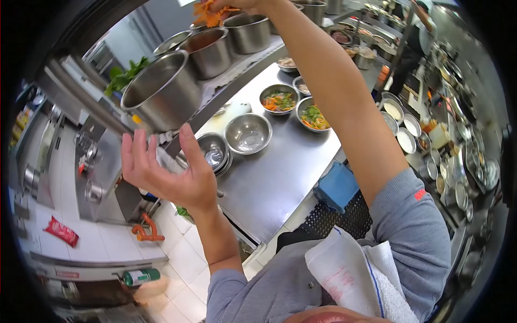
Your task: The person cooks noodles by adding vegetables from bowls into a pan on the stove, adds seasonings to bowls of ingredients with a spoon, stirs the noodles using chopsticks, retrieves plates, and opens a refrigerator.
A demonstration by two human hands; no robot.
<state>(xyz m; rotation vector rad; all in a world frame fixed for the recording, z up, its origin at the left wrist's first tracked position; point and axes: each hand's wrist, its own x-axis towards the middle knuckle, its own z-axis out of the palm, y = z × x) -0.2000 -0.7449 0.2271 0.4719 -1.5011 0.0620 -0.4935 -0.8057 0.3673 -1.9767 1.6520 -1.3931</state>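
Observation:
High at the top edge, my right hand (237,4) is closed on a bunch of shredded carrot (209,13), above the steel pots on the shelf. Part of that hand is cut off by the frame. My left hand (175,180) is raised with its fingers apart and nothing in it, in front of a large steel pot (164,94). Behind it stands another pot (209,54) with reddish contents. On the steel counter below are an empty metal bowl (248,133), a stack of bowls (213,153), and two bowls of mixed cut vegetables (279,100) (313,117).
The steel shelf (242,67) runs above the counter (269,188). Leafy greens (126,76) stick up behind the large pot. A blue container (336,185) sits beside the counter. Another person (417,43) stands at the far right, near several pans and tubs.

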